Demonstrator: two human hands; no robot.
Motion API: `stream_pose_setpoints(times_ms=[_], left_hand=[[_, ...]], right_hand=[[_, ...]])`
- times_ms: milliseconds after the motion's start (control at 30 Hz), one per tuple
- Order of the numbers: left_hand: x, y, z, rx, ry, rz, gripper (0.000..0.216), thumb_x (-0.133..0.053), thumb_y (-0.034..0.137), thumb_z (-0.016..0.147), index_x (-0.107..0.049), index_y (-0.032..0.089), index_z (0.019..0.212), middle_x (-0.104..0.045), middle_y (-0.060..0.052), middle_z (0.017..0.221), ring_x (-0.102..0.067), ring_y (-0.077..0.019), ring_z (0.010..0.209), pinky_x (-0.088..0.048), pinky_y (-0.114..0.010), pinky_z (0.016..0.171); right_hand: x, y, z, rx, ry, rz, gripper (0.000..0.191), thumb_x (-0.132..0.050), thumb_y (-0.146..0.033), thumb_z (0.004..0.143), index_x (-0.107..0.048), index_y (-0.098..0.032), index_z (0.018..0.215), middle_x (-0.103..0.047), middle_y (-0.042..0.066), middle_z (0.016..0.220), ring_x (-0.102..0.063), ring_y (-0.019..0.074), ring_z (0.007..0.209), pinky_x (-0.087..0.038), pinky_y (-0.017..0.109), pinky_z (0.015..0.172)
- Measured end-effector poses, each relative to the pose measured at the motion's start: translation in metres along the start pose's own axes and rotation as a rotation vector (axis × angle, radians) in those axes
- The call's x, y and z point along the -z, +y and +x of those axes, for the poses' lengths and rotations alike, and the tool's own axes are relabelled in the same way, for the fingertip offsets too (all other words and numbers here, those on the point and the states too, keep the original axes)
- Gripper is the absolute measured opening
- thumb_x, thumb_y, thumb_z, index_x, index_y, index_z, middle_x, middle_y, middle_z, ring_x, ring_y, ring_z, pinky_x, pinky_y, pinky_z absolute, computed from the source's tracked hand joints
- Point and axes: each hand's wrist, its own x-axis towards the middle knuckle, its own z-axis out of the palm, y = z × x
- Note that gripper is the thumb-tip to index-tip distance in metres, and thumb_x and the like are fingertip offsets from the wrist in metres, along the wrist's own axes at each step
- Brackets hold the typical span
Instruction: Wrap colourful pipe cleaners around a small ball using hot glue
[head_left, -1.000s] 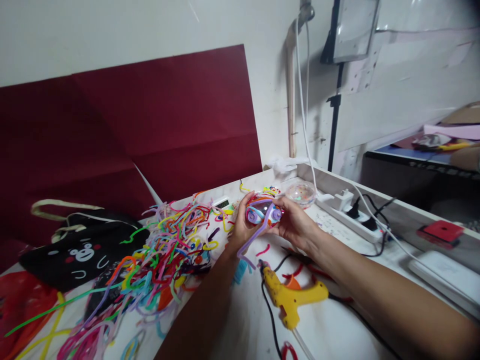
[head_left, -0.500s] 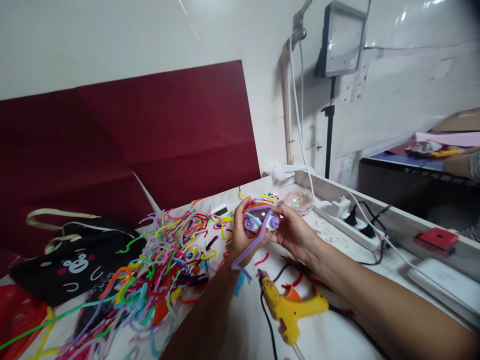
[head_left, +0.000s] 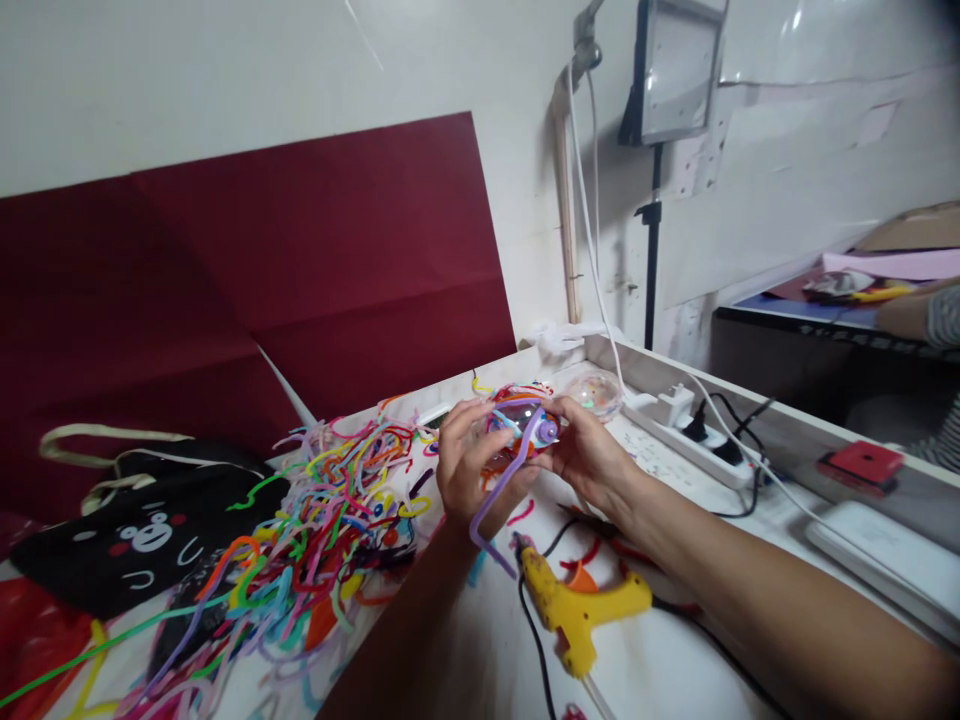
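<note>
Between my hands is a clear rounded plastic piece [head_left: 526, 413] trimmed with colourful pipe cleaners, a purple coil at its right side. My left hand [head_left: 471, 462] grips its left side, fingers across the front and hiding part of it. On the right edge, my right hand [head_left: 589, 452] pinches it between thumb and fingers. A purple pipe cleaner [head_left: 498, 487] runs over its front and dangles below in a bent tail. Beneath my hands a yellow hot glue gun [head_left: 581, 605] lies on the white table, its nozzle pointing away from me.
Tangled pipe cleaners [head_left: 330, 530] cover the left of the table, beside a black bag [head_left: 150, 540]. A clear dish [head_left: 592, 392] stands behind my right hand. Along the right edge are a power strip [head_left: 709, 445], a red box [head_left: 860, 466] and a white box [head_left: 885, 560]. Another person's arm [head_left: 911, 312] shows far right.
My left fingers have moved from the left edge onto the front, covering the left purple coil. The purple tail has swung slightly right. The view has shifted a little.
</note>
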Motion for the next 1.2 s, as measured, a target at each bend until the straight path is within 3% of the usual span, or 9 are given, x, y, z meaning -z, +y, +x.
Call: stream_pose_setpoints(times_ms=[200, 300, 467, 767, 900, 1100, 1200], left_hand=[[0.004, 0.014, 0.016, -0.143, -0.048, 0.209, 0.008, -0.078, 0.03, 0.111, -0.081, 0.034, 0.116, -0.084, -0.004, 0.114, -0.08, -0.0281, 0.113, -0.068, -0.06, 0.116], [0.003, 0.015, 0.02, -0.16, -0.005, 0.268, 0.008, -0.076, 0.023, 0.11, -0.078, 0.031, 0.108, -0.084, -0.002, 0.104, -0.081, -0.0261, 0.104, -0.071, -0.058, 0.11], [0.004, 0.011, 0.021, -0.153, 0.035, 0.266, 0.013, -0.076, 0.015, 0.105, -0.078, 0.028, 0.108, -0.085, -0.003, 0.103, -0.082, -0.026, 0.102, -0.069, -0.057, 0.112], [0.006, 0.005, 0.015, -0.193, -0.018, 0.317, 0.022, -0.076, 0.013, 0.101, -0.084, 0.03, 0.114, -0.087, -0.003, 0.105, -0.083, -0.0268, 0.102, -0.062, -0.059, 0.122], [0.005, 0.003, 0.014, -0.196, -0.049, 0.343, 0.023, -0.076, 0.015, 0.103, -0.086, 0.032, 0.115, -0.088, -0.002, 0.104, -0.084, -0.0279, 0.101, -0.059, -0.063, 0.128], [0.003, 0.001, 0.012, -0.207, -0.026, 0.354, 0.021, -0.075, 0.014, 0.103, -0.085, 0.031, 0.112, -0.088, -0.002, 0.104, -0.083, -0.0269, 0.103, -0.059, -0.057, 0.127], [0.006, -0.001, 0.011, -0.183, -0.086, 0.338, 0.024, -0.075, 0.016, 0.104, -0.087, 0.033, 0.115, -0.088, -0.002, 0.107, -0.084, -0.0277, 0.106, -0.054, -0.061, 0.134]], right_hand=[[-0.002, 0.0, -0.001, -0.022, -0.002, 0.003, 0.004, -0.08, -0.02, 0.09, -0.078, -0.023, 0.092, -0.079, 0.0, 0.074, -0.071, 0.0175, 0.061, -0.066, 0.025, 0.056], [-0.003, -0.001, -0.001, -0.04, 0.008, 0.0, 0.003, -0.077, -0.02, 0.09, -0.079, -0.023, 0.092, -0.078, 0.0, 0.073, -0.071, 0.018, 0.061, -0.064, 0.024, 0.053], [-0.001, 0.001, -0.001, -0.035, -0.005, 0.003, 0.007, -0.08, -0.022, 0.089, -0.079, -0.024, 0.096, -0.081, 0.001, 0.078, -0.076, 0.0207, 0.067, -0.068, 0.029, 0.061], [-0.003, -0.001, -0.003, -0.038, 0.003, 0.003, 0.007, -0.079, -0.021, 0.088, -0.074, -0.024, 0.088, -0.077, -0.001, 0.072, -0.072, 0.0166, 0.059, -0.066, 0.025, 0.056], [-0.003, -0.001, -0.004, -0.035, -0.013, -0.006, 0.008, -0.082, -0.022, 0.087, -0.076, -0.024, 0.092, -0.078, -0.001, 0.073, -0.073, 0.0173, 0.06, -0.067, 0.026, 0.056], [-0.007, -0.003, -0.007, -0.053, 0.013, 0.014, 0.008, -0.078, -0.02, 0.088, -0.078, -0.024, 0.095, -0.079, -0.001, 0.073, -0.073, 0.0185, 0.059, -0.067, 0.027, 0.054], [-0.009, -0.004, -0.008, -0.059, 0.036, 0.02, 0.007, -0.076, -0.019, 0.09, -0.078, -0.023, 0.095, -0.081, -0.001, 0.075, -0.073, 0.0182, 0.059, -0.067, 0.026, 0.054]])
